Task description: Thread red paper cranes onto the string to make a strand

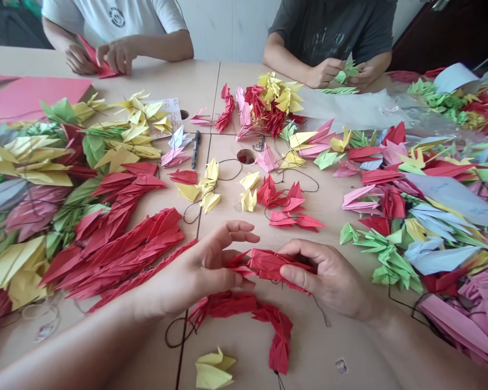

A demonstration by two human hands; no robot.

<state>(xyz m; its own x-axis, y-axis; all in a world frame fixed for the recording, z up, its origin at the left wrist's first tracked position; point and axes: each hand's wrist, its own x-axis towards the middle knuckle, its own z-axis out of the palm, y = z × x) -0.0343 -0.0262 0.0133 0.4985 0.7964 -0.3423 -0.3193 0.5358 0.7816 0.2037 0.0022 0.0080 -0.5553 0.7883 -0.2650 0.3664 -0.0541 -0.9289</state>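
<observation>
My left hand (211, 262) and my right hand (325, 276) meet over the near middle of the table. Both pinch the ends of a bunch of red folded paper cranes (268, 264). From that bunch a strung chain of red cranes (264, 319) curves down onto the table in front of me, with a dark thread (173, 336) looping out at its left. My left index finger sticks out above the bunch while the thumb presses on the paper.
Piles of folded paper cranes cover the table: stacked red ones (122, 249) at left, mixed colours (423, 216) at right, a yellow one (213, 371) near me. A black pen (196, 150) lies mid-table. Two other people across the table fold red paper (91, 54) and green paper (347, 70).
</observation>
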